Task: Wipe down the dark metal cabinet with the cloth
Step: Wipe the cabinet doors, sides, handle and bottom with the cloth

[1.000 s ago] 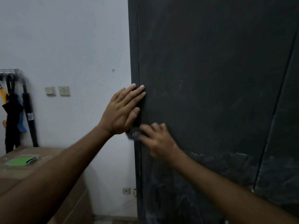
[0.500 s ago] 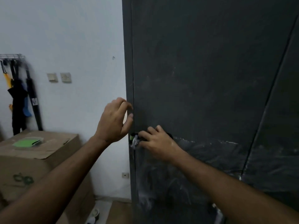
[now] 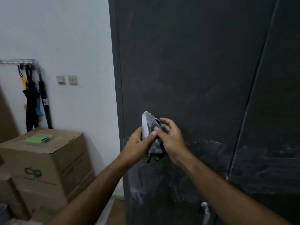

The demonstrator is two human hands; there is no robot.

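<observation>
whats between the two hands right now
The grey cloth. In the head view the left hand pinches it from one side, the right hand cups its other side, in front of the dark metal cabinet.

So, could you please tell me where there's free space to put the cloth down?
The cardboard box top is bare right of the green item, up to its edge by the wall. Behind it, hanging umbrellas crowd the corner. Both hands hold the cloth.

A storeroom corner of a home or small office.

Stacked brown cardboard boxes stand against a plain white wall beside a tall dark metal cabinet; folded umbrellas hang from a wire rack.
</observation>
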